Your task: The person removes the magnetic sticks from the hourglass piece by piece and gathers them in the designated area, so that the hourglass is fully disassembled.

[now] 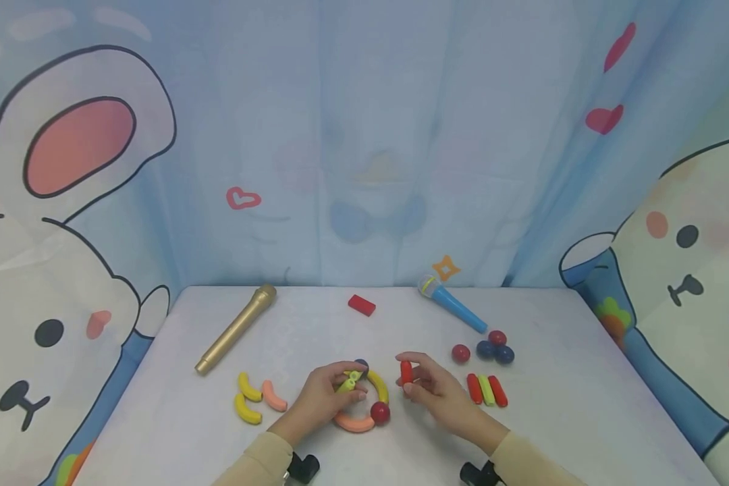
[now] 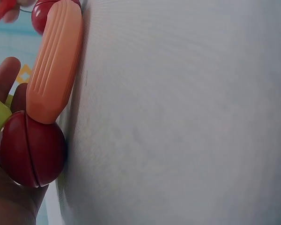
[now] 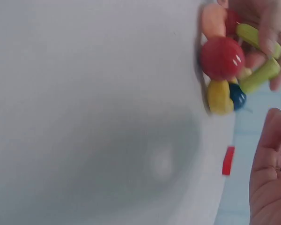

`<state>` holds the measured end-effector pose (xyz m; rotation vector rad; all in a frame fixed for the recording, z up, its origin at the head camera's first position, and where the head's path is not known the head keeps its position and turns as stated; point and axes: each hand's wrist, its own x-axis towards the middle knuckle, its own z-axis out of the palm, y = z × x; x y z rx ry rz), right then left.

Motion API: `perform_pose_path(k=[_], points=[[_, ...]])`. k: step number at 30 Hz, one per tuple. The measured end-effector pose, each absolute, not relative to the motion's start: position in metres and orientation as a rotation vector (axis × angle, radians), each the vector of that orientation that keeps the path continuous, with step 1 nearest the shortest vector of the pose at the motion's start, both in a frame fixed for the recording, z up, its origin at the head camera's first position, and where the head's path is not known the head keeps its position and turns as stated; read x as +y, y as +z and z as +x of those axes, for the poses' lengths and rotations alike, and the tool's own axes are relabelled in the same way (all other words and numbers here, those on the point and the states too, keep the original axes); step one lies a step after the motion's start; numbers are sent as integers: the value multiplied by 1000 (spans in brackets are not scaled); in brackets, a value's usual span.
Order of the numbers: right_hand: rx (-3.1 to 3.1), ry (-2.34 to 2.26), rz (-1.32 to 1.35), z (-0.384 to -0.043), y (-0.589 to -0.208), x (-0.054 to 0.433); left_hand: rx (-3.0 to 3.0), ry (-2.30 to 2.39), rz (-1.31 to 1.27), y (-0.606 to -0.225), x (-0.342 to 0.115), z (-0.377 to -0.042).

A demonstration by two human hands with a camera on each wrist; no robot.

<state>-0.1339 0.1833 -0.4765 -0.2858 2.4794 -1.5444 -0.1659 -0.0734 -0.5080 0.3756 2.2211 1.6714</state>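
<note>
My left hand [image 1: 325, 391] pinches a yellow-green rod [image 1: 347, 385] above a ring of toy pieces. In the right wrist view, two yellow-green rods [image 3: 261, 76] show at its fingers. The ring has a yellow curved piece [image 1: 379, 386], an orange curved piece [image 1: 355, 424], a red ball [image 1: 380, 412] and a blue ball [image 3: 237, 96]. Another red ball [image 2: 33, 150] touches the orange piece's end in the left wrist view; the left hand covers it in the head view. To the right of the ring, my right hand [image 1: 440, 395] holds a short red rod [image 1: 406, 372] upright between thumb and fingers.
Loose yellow curved pieces [image 1: 248, 410] and an orange one [image 1: 274, 396] lie left. At right are red balls [image 1: 460, 354], blue balls [image 1: 505, 355], red rods [image 1: 474, 389] and a yellow-green rod [image 1: 486, 390]. Behind lie a gold microphone [image 1: 237, 329], red block [image 1: 361, 305] and blue microphone [image 1: 458, 309].
</note>
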Motion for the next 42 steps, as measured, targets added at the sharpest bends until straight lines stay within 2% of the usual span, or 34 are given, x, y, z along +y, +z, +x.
perform_pose_path(k=[7, 13, 18, 25, 42], points=[[2583, -1553, -118, -120, -466, 257, 2197, 1691, 390, -508, -74, -167], [2837, -1117, 59, -118, -477, 339, 2206, 1687, 400, -508, -75, -166], [2882, -801, 83, -127, -496, 382, 2212, 1687, 381, -509, -75, -166], [2888, -633, -35, -134, -507, 392, 2227, 1677, 383, -510, -73, -166], [2927, -698, 24, -127, -502, 392, 2295, 1651, 349, -509, -76, -163]])
